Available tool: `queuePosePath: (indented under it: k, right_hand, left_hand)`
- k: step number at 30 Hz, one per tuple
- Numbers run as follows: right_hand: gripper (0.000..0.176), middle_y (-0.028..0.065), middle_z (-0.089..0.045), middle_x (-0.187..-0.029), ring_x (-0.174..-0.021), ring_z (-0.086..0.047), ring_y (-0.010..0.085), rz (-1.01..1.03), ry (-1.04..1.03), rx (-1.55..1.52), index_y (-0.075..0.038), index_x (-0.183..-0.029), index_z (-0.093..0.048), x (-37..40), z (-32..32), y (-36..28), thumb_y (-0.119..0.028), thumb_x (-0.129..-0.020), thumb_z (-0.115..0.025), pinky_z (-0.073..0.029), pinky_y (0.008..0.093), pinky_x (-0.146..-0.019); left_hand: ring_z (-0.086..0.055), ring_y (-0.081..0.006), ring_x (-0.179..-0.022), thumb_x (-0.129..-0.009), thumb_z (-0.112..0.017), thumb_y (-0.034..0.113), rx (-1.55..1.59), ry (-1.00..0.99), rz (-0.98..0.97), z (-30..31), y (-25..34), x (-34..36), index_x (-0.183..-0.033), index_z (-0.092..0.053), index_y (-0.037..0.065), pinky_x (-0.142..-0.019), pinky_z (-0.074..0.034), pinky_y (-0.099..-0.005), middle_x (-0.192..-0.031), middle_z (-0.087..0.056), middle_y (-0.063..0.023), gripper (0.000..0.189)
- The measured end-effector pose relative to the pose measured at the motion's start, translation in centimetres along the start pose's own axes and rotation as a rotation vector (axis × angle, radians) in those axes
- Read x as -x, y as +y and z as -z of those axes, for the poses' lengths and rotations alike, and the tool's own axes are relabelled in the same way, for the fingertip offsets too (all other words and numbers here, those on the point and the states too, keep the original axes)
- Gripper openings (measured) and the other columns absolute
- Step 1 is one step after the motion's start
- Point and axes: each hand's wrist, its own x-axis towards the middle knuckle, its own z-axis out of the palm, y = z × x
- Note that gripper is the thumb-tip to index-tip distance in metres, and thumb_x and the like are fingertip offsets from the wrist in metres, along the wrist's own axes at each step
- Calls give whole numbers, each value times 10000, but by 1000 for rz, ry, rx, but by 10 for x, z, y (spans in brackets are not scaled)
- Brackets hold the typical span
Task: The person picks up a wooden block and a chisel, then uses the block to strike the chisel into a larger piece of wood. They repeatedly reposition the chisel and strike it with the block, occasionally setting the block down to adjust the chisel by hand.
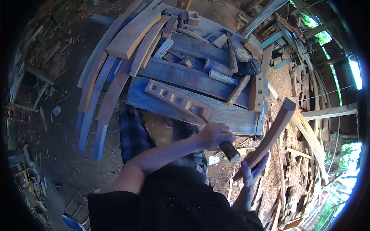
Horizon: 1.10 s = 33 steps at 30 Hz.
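My left hand (214, 136) is closed around a chisel (229, 151), its dark handle sticking out toward my body. The blade points at the largest recess of a wooden block (175, 98); whether the tip touches the wood is hard to tell. Several square holes run in a row along this block, which lies slanted on the workbench (154, 101). Off to the right, my right hand (252, 171) grips the lower end of a curved wooden club (271, 133). The club is raised, its thick end up and apart from the chisel.
Long boards (135, 32) are stacked at the bench's left. A hammer (231, 54), wood offcuts (222, 77) and another holed block (256, 93) lie on the bench. Wood shavings (281, 82) and loose strips cover the ground at right. A chair (73, 221) stands at lower left.
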Motion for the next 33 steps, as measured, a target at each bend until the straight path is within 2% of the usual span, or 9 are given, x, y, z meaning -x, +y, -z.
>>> queuePosePath:
  k: [8,18,22,24,26,27,28,31,33]
  right_hand:
    - [618,35,-481,-805,-686,-474,121,-84,25,-143,-49,-1116,-401,-11,7,-23,-259,-671,-775,-410,274,-625]
    - [802,73,-488,-970,-784,-498,138,19,98,136,-8,-1233,-397,-13,40,-47,-281,-603,-812,-433,303,-661]
    - [718,61,-560,-785,-630,-540,155,79,17,126,14,-1201,-435,-5,10,-43,-278,-653,-796,-447,302,-568]
    - [700,119,-600,-892,-712,-582,200,-83,-271,542,-3,-1172,-467,-14,9,-36,-243,-618,-821,-482,365,-626]
    - [673,86,-590,-826,-674,-569,200,-155,-138,456,-1,-1156,-468,-15,9,-39,-226,-626,-816,-478,396,-620]
    - [652,64,-582,-774,-644,-560,189,38,-2,392,2,-1142,-449,-17,5,-38,-202,-636,-806,-481,374,-645]
    - [672,60,-559,-781,-670,-550,167,-91,89,210,10,-1172,-423,-9,6,-48,-171,-647,-802,-480,352,-699]
    - [704,46,-503,-914,-769,-493,131,97,167,-68,-14,-1242,-381,0,1,-29,-145,-672,-772,-419,284,-724]
    - [702,56,-507,-907,-769,-491,135,147,165,100,2,-1202,-405,-2,5,-17,-185,-648,-793,-425,309,-738]
  left_hand:
    - [-626,-272,-684,-627,-759,172,-3,36,193,9,-2,-22,-856,-558,142,-591,-474,-410,-734,-580,-48,306]
    - [-624,-313,-653,-648,-735,128,96,181,365,3,-13,-23,-778,-513,108,-570,-452,-417,-664,-576,-90,258]
    - [-619,-310,-638,-655,-738,133,127,128,323,2,-18,-17,-777,-514,111,-561,-451,-412,-654,-568,-86,256]
    - [-614,-294,-627,-656,-738,140,110,125,293,1,-16,-11,-793,-516,119,-561,-454,-410,-660,-563,-77,261]
    - [-612,-283,-621,-657,-742,153,83,122,269,0,-17,-11,-801,-523,125,-560,-457,-405,-675,-566,-68,264]
    - [-610,-272,-615,-657,-746,165,57,114,257,-1,-16,-8,-810,-530,131,-560,-460,-400,-691,-569,-59,268]
    - [-610,-272,-615,-657,-746,165,62,114,262,-2,-15,-5,-810,-530,131,-560,-460,-400,-691,-569,-59,268]
    - [-611,-252,-631,-651,-753,187,55,110,190,-7,-19,3,-835,-556,142,-561,-467,-389,-712,-561,-39,273]
    - [-616,-243,-659,-645,-760,201,-13,70,106,-12,-18,10,-865,-578,148,-564,-472,-384,-711,-549,-27,290]
